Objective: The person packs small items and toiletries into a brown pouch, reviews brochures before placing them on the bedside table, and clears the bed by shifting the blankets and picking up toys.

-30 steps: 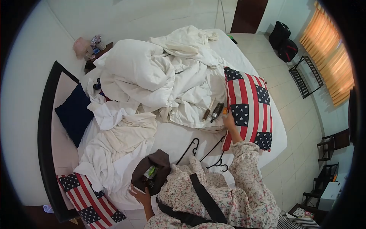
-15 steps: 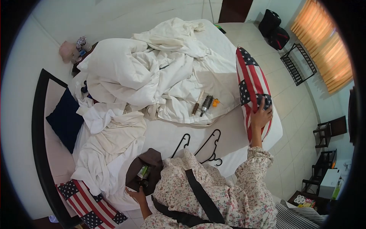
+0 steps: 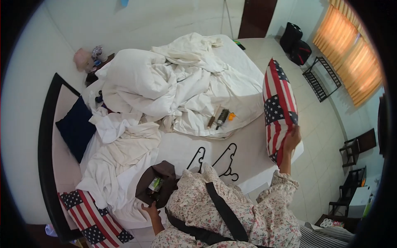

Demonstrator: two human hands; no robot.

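On the bed [image 3: 252, 142], pillow [image 3: 278, 113] touches right fingers [image 3: 295, 133], grip unclear; left fingers [image 3: 152, 205] pinch bag [image 3: 165, 171].

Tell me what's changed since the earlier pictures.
The striped pillow by the right hand has moved right, away from the round brush, and turned more on edge; that hand went from its left edge to its right. The orange item is now fully visible. The left hand stays at the brown bag; the brush stayed put.

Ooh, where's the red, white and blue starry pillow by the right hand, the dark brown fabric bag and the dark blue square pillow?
Starry, striped cloth pillow [image 3: 279, 110]: head view, middle of its cover.
Dark brown fabric bag [image 3: 164, 170]: head view, its fabric wall.
Dark blue square pillow [image 3: 77, 129]: head view, its middle.
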